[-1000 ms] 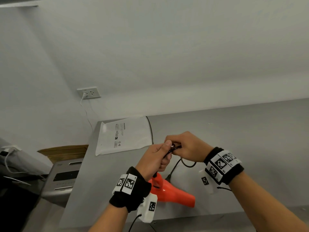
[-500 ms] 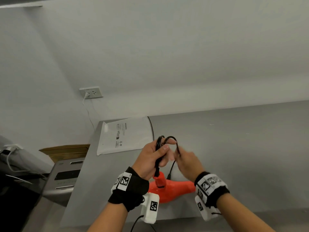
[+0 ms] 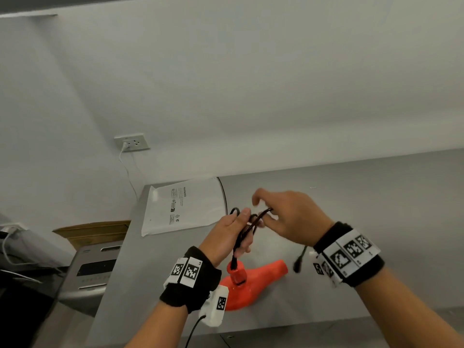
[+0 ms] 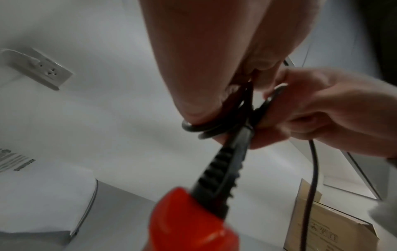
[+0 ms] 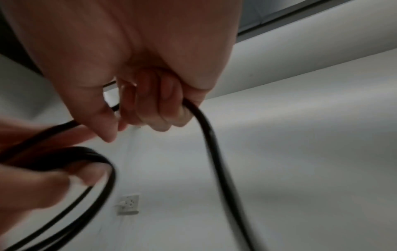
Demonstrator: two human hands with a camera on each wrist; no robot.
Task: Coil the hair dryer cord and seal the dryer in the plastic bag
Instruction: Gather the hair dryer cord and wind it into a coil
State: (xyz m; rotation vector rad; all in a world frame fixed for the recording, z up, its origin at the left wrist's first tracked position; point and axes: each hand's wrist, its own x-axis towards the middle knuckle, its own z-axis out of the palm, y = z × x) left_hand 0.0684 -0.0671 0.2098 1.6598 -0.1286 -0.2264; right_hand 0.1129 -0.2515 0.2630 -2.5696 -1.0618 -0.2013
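Bag (image 3: 183,205) lies on table (image 3: 376,197) behind both hands (image 3: 261,222).

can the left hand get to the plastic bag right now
Probably not yet: the left hand grips the cord loops. The plastic bag lies flat just beyond it, nothing between.

Head view: high, looks forward-down over both hands at grey table (image 3: 376,222) and wall. Left wrist view: close, low, along left hand (image 4: 214,59), facing wall outlet (image 4: 43,68). Right wrist view: close, along right hand (image 5: 133,56). All share cord (image 3: 244,231) (outlet too).
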